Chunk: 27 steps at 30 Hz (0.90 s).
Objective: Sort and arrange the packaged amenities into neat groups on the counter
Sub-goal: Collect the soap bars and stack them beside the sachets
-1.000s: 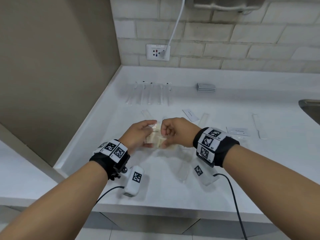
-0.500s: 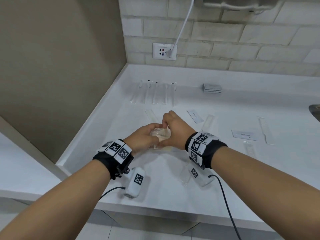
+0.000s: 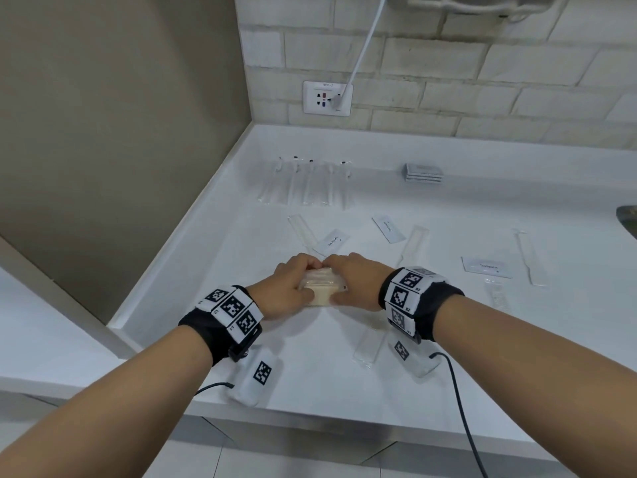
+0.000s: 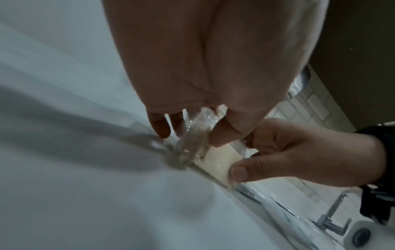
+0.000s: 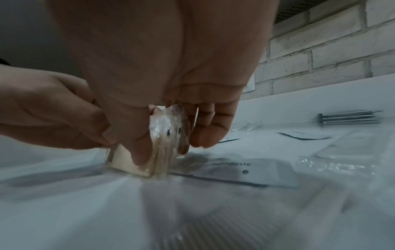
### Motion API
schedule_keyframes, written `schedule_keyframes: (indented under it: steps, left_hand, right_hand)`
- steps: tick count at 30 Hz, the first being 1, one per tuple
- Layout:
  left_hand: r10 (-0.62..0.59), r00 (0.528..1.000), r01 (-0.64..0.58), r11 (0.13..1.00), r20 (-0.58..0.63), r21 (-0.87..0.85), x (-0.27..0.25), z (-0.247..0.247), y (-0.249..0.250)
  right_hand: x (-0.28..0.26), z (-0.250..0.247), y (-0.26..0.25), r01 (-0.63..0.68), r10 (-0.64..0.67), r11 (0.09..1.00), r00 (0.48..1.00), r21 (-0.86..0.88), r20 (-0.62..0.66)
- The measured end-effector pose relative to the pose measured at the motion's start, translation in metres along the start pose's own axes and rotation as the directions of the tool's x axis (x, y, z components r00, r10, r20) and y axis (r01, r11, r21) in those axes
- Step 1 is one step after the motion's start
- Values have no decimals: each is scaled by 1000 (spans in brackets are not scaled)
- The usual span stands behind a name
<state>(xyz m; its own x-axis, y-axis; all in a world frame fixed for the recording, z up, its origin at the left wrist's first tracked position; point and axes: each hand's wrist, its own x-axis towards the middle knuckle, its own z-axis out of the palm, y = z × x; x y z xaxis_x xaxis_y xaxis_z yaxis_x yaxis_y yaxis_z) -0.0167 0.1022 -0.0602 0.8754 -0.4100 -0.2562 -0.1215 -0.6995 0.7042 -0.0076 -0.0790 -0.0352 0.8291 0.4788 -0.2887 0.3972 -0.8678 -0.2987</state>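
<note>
1. Two hands meet over the near middle of the white counter (image 3: 448, 384): your left hand (image 3: 289, 291) and right hand (image 3: 355, 284) both curl round a small stack of cream soap bars in clear wrap (image 3: 322, 291), thumbs on the near face, fingers over the far side.
2. From the wrist views, the stack's bottom edge touches the counter, with crinkled wrap sticking up between your fingers (image 5: 203, 128).
3. Back left of the counter: a row of long clear packets (image 3: 306, 182) lying side by side.
4. Back centre: a small grey stack of flat sachets (image 3: 423, 173).
5. Scattered mid-counter: white toothpaste sachets (image 3: 486, 267) and long clear sleeves (image 3: 415, 243), none lined up; one sachet lies just beyond your hands.
6. Room: beige wall on your left, pale brick wall behind, a socket (image 3: 327, 98) with a white cord (image 3: 365, 43) plugged in.
7. Far right edge: a dark sink rim (image 3: 628, 219), mostly out of view.
</note>
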Motion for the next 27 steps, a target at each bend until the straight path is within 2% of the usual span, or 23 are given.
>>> schedule_keyframes:
  steps: [4, 8, 13, 17, 23, 27]
  left_hand:
    - [43, 999, -40, 974, -9, 222, -8, 0, 0]
    - [20, 999, -31, 948, 38, 316, -14, -2, 1]
    - [-32, 996, 8, 958, 78, 285, -12, -4, 7]
    - [-42, 997, 23, 959, 61, 284, -10, -5, 8]
    - [-89, 996, 76, 933, 21, 352, -4, -6, 14]
    - [-81, 997, 70, 928, 14, 366, 2, 0, 17]
  right_hand:
    - [-2, 8, 0, 69, -72, 992, 997, -105, -31]
    - [-2, 15, -1, 96, -103, 990, 993, -100, -63]
    - [-2, 14, -3, 42, -39, 997, 998, 64, -47]
    - [-3, 9, -5, -19, 19, 1000, 1000, -14, -24]
    - [7, 8, -10, -88, 88, 996, 996, 23, 5]
    - [12, 7, -17, -121, 123, 992, 991, -39, 45]
